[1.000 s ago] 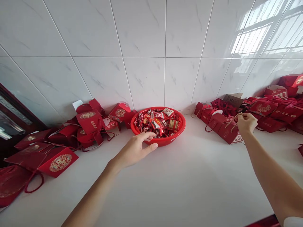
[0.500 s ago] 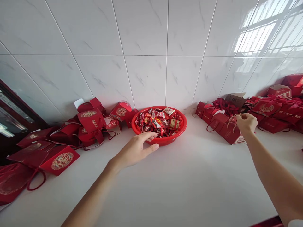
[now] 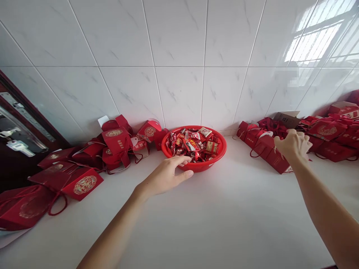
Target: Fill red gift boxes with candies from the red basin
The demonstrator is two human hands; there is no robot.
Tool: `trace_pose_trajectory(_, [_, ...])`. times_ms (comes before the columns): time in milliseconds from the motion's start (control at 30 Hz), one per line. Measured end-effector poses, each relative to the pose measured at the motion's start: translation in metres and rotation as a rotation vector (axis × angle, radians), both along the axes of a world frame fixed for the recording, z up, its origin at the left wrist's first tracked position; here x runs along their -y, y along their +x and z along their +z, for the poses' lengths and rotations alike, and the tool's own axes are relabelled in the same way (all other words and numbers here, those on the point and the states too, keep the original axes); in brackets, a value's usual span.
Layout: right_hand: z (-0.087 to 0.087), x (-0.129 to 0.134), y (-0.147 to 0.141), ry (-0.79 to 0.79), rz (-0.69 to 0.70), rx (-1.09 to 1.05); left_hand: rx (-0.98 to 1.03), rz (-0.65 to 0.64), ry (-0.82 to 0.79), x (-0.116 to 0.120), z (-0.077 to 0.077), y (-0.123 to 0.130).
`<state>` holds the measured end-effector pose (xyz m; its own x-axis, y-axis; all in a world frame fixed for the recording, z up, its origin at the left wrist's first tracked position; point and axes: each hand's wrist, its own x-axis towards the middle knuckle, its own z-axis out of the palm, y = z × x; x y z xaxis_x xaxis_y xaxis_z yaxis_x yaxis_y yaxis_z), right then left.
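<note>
My left hand (image 3: 168,173) hovers at the front left rim of a red plastic basket (image 3: 198,169), thumb apart from the fingers, holding nothing. Wrapped candies (image 3: 193,145) in red, gold and white fill the basket. On the right, my right hand (image 3: 294,145) is over a red gift box (image 3: 273,154) with a pale cord handle, which it partly hides. Its fingers are spread and bent, and I see nothing held in them. Just behind that hand stands an open brown flap (image 3: 287,118) among red ribbons.
Red gift boxes with cord handles (image 3: 86,185) lie heaped on the left, beside a dark door with keys (image 3: 21,147). More red boxes (image 3: 333,130) are piled at the far right. A tiled wall (image 3: 179,89) backs the white counter (image 3: 213,216).
My right hand has let go of the gift box's cord handle and its fingers have spread. The whole view has shifted slightly; my left hand keeps its pose by the basket.
</note>
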<state>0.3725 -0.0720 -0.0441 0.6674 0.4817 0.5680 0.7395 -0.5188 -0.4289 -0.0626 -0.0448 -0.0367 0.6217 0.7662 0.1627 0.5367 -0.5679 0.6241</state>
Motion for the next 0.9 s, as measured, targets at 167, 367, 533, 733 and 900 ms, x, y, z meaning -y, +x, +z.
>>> trace_pose_trajectory(167, [-0.01, 0.01, -0.085, 0.084, 0.466, -0.15, 0.006, 0.001, 0.017, -0.001, -0.002, 0.0])
trace_pose_trajectory(367, [-0.068, 0.043, -0.214, -0.092, 1.29, -0.115, 0.031, 0.027, 0.03, -0.006, -0.002, -0.003])
trace_pose_trajectory(533, [-0.117, 0.062, -0.265, -0.09, 1.527, 0.067, 0.087, 0.102, 0.007, -0.027, -0.005, -0.012])
trace_pose_trajectory(733, [-0.137, 0.07, -0.261, -0.128, 1.52, 0.063, 0.243, 0.442, 0.072, -0.073, -0.011, -0.043])
trace_pose_trajectory(900, [-0.131, 0.069, -0.257, -0.086, 1.458, 0.069, 0.122, 0.759, 0.296, -0.113, -0.005, -0.064])
